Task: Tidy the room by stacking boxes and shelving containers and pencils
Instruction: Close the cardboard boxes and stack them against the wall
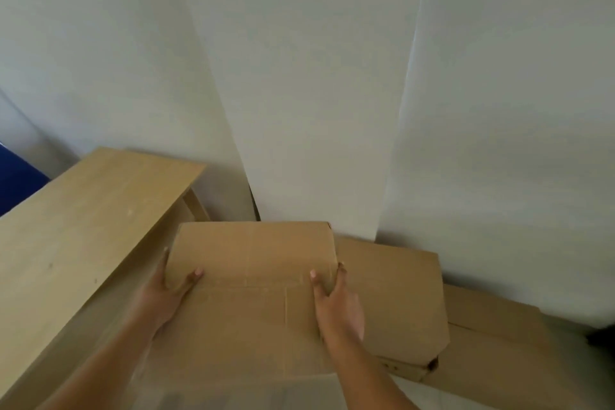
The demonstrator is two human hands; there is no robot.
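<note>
Cardboard box (253,263) at lower centre is clasped at both sides: left hand (166,289) and right hand (336,303), each grip curled round an edge.

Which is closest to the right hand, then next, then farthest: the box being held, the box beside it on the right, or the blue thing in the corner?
From the right hand:
1. Held cardboard box: gripped, touching.
2. Second cardboard box: just right, lower.
3. Blue object: far left, beyond the wooden shelf top.
</note>
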